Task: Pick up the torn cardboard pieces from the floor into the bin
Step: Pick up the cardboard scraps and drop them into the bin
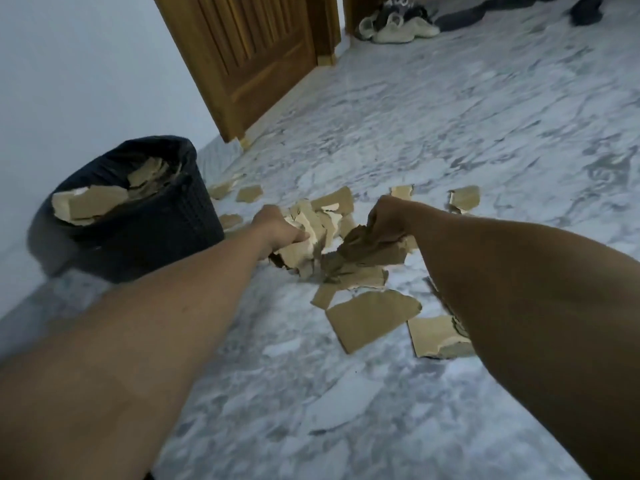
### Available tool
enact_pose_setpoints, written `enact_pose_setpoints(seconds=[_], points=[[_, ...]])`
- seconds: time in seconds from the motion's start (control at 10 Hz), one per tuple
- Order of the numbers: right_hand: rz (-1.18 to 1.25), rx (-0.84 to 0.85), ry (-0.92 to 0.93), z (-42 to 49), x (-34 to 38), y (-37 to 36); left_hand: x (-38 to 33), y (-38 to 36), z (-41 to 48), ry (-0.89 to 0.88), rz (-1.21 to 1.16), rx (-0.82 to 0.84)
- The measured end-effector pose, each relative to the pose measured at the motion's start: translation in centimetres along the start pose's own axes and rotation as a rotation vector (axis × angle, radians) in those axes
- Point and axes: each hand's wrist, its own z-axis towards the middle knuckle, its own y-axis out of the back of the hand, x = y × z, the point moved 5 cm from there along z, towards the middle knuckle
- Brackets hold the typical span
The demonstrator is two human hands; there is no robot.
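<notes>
Marbled grey-and-white floor (485, 133) fills the hallway where we crouch beside the black bin (156, 237), which stands against the pale wall (69, 81) and already holds torn cardboard (93, 202) up to its rim. Just to the right of the bin, our left hand (277, 230) has its fingers curled around a bundle of torn cardboard pieces (311, 237) at the edge of the main heap. Further right of the bin, our right hand (388, 220) clutches a darker, crumpled clump (367, 247) from the same heap, fingers closed over it. A few small scraps (249, 192) lie close to the bin's side, while a large flat piece (374, 317) and another torn sheet (436, 337) rest on the floor well to the right of it and nearer to us. One more scrap (464, 199) sits far to the right of the bin, beyond our right wrist. Behind the bin stands a wooden door (242, 64), and well beyond it, pale shoes (398, 29) lie by the doorway.
</notes>
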Motion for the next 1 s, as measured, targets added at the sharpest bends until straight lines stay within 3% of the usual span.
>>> enact_pose_setpoints(seconds=[0.1,0.3,0.5,0.6,0.7,0.9,1.0], points=[[-0.005,0.056,-0.021,-0.1,-0.8,-1.0,2.6,-4.4,0.6,0.003,0.053,0.197],[0.235,0.052,-0.178,2.1,-4.2,-4.0,6.7,-6.6,2.9,0.042,0.072,0.271],[0.425,0.0,-0.31,4.4,-5.6,-4.7,6.8,-6.9,5.8,0.107,-0.069,0.365],[0.371,0.0,-0.27,6.2,-4.9,-5.1,6.3,-7.4,8.0,0.065,-0.039,0.385],[0.224,0.027,-0.246,9.5,-5.4,-7.6,6.0,-7.9,8.8,0.018,0.192,0.416],[-0.095,0.078,-0.306,11.0,-4.2,-9.0,5.8,-9.1,10.7,-0.05,0.36,0.488],[-0.156,0.008,-0.318,10.6,-4.0,-8.3,4.7,-9.0,11.3,-0.135,0.514,0.474]])
